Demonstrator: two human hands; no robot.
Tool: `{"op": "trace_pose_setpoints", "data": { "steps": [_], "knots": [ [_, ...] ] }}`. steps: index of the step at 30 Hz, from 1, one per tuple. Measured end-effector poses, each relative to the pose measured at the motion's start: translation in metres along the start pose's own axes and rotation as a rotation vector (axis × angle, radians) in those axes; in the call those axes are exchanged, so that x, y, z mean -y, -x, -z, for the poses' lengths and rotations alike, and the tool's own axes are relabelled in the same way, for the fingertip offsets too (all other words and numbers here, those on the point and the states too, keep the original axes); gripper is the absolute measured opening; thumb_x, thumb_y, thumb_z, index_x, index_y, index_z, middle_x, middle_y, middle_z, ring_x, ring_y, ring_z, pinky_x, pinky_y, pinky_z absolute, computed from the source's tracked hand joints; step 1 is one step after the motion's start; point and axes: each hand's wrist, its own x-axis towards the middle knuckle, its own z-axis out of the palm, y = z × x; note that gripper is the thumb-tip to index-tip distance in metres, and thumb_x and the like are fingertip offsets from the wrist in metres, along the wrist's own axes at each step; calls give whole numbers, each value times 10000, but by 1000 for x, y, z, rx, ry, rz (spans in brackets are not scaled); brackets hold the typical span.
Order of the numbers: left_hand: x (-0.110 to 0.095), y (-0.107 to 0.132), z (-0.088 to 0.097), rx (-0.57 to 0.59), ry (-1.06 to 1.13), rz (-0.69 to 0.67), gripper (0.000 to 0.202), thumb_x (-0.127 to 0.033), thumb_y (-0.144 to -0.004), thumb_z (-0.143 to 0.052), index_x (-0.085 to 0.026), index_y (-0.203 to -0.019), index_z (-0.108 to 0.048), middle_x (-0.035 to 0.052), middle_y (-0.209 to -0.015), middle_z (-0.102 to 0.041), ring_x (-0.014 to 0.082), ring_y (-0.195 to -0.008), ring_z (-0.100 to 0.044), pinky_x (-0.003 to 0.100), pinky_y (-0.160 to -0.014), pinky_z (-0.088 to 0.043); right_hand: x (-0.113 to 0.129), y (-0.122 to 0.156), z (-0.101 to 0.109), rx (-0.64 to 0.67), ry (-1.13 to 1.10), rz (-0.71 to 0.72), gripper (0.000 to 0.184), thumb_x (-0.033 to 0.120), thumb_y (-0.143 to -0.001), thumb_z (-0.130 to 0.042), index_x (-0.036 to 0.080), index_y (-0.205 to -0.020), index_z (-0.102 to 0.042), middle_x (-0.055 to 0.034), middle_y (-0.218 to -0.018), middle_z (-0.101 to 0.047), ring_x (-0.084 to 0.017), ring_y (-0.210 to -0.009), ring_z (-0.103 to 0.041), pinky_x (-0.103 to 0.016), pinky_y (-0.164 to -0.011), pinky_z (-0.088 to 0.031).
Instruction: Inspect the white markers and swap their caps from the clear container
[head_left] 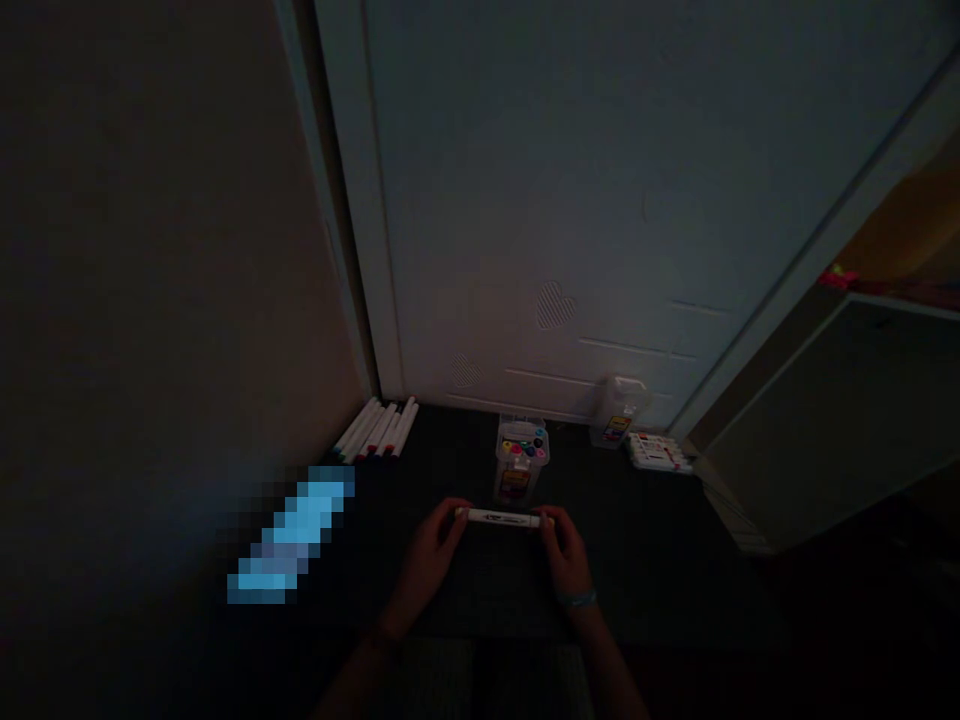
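A white marker (498, 518) lies level between my two hands, above the dark tabletop. My left hand (437, 540) pinches its left end, and my right hand (564, 550) has closed fingers on its right end. Just beyond the marker stands a clear plastic case (517, 485) with a yellow and red label. Several markers with coloured ends show at the top of that case. The light is dim, so small print on the marker cannot be read.
Several white markers (379, 430) lie at the back left. A second clear case (619, 412) stands back right, beside more white markers (658, 452). A pixelated bright blue patch (300, 535) is at the left. The table (480, 590) backs onto a pale panel (525, 200).
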Motion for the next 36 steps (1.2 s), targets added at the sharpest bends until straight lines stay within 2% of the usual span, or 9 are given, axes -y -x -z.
{"op": "trace_pose_setpoints", "data": {
  "steps": [9,21,32,36],
  "knots": [
    [3,0,0,7,-23,-3,318,-446,-825,-421,-207,-950,-591,31,-920,-635,193,-859,-577,273,-763,-440,-8,-1,0,19,19,-2,268,400,-880,-399,192,-894,-567,-10,-761,-582,-154,-723,-529,-228,-650,-403],
    [3,0,1,23,-44,2,337,-460,-831,-406,-199,-952,-583,27,-912,-637,191,-865,-578,267,-769,-440,-3,0,1,26,-4,-11,278,405,-884,-387,187,-877,-560,-7,-755,-575,-146,-711,-524,-223,-646,-402],
    [6,0,2,45,-23,3,304,-436,-849,-405,-202,-946,-572,13,-844,-618,178,-816,-573,256,-736,-433,-10,-1,1,31,11,-15,283,403,-888,-380,185,-848,-556,6,-694,-554,-132,-656,-514,-214,-605,-391],
    [7,-1,1,25,-5,3,303,-440,-843,-417,-203,-948,-575,18,-885,-627,183,-846,-577,264,-754,-438,-11,-1,1,33,34,-10,280,405,-883,-394,185,-857,-564,3,-705,-572,-137,-666,-530,-219,-612,-400]
  ]
}}
